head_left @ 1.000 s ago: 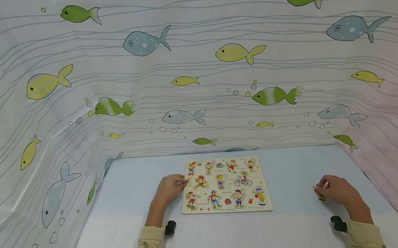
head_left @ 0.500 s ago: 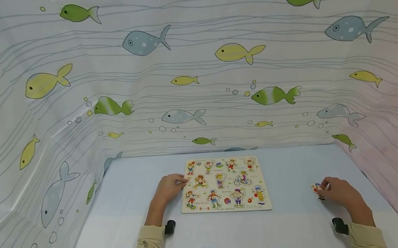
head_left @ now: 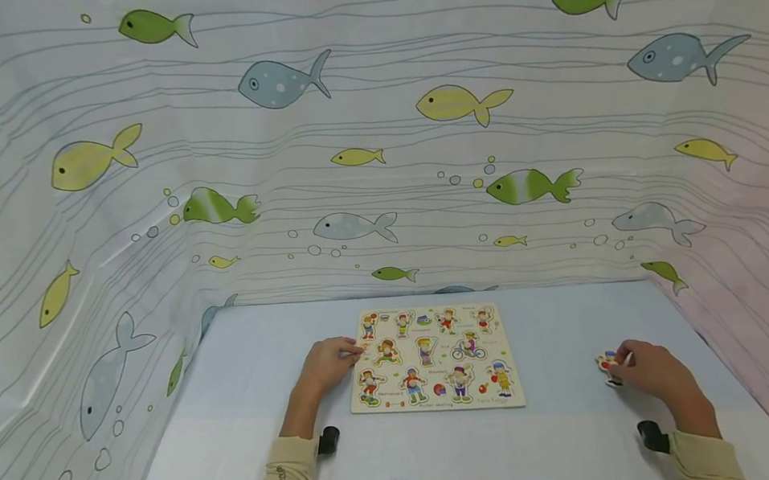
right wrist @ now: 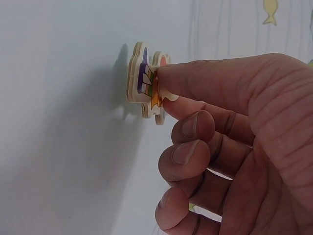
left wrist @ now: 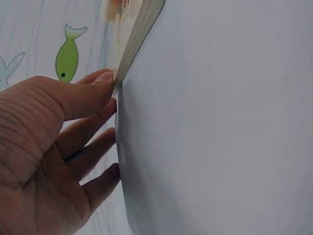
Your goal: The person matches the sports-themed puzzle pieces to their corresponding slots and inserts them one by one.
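Observation:
A wooden peg-style puzzle board (head_left: 414,410) printed with sports figures lies flat on the table. At its left edge, my left hand (head_left: 328,363) holds the rim between thumb and index finger; in the left wrist view the thumb (left wrist: 90,95) meets the board's edge (left wrist: 139,41), and the other fingertips touch the table. To the right of the board, my right hand (head_left: 653,369) pinches a small wooden puzzle piece (head_left: 607,365) with a painted figure. The right wrist view shows this piece (right wrist: 142,81) edge-on near the table, its picture partly covered by the thumb.
A pale blue and white cloth (head_left: 385,467) covers the table. Behind and at both sides rises a fish-patterned sheet (head_left: 377,184). Black wrist cameras sit at the left cuff (head_left: 328,441) and right cuff (head_left: 654,437).
The puzzle piece has turned in my right fingers and shifted slightly left, so more of its painted face shows. My left hand and the board have stayed still.

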### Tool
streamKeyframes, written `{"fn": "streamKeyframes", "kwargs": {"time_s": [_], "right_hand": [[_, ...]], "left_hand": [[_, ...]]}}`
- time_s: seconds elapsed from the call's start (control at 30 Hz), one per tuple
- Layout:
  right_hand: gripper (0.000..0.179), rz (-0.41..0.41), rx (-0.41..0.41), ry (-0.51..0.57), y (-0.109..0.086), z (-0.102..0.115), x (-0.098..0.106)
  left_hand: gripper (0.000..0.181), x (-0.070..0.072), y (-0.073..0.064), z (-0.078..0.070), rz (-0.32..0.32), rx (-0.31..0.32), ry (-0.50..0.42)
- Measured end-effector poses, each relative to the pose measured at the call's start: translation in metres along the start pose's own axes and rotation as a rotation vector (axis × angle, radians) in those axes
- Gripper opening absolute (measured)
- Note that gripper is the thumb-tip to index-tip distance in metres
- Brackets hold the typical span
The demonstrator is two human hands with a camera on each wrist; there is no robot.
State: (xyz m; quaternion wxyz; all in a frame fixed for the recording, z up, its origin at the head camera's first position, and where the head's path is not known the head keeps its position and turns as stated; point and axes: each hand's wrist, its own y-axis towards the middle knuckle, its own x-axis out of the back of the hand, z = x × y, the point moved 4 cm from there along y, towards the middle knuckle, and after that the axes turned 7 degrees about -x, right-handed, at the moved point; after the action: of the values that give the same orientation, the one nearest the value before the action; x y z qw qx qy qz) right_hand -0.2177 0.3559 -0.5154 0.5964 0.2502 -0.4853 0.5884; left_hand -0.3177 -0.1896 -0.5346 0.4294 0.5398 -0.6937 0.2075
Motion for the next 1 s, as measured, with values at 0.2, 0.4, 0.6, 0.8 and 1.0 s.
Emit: {"fn": "streamKeyframes", "kwargs": {"time_s": [0.2, 0.4, 0.6, 0.8, 1.0], "right_hand": [[0.022, 0.000, 0.023, -0.009, -0.002, 0.014, -0.002], [0.020, -0.011, 0.036, -0.028, -0.002, 0.026, -0.006], [0.019, -0.007, 0.067, -0.009, -0.003, 0.039, -0.010], [0.018, -0.007, 0.073, -0.020, -0.001, 0.050, -0.016], [0.016, 0.004, 0.087, -0.027, -0.001, 0.066, -0.023]], "left_hand": [[0.014, 0.001, 0.000, -0.003, 0.005, 0.007, -0.008], [0.014, 0.000, 0.000, -0.002, -0.001, 0.008, 0.002], [0.014, -0.001, -0.001, 0.000, 0.007, 0.032, -0.001], [0.014, 0.000, -0.001, -0.001, 0.012, 0.038, -0.006], [0.014, 0.001, -0.002, -0.002, 0.007, 0.034, -0.006]]}}
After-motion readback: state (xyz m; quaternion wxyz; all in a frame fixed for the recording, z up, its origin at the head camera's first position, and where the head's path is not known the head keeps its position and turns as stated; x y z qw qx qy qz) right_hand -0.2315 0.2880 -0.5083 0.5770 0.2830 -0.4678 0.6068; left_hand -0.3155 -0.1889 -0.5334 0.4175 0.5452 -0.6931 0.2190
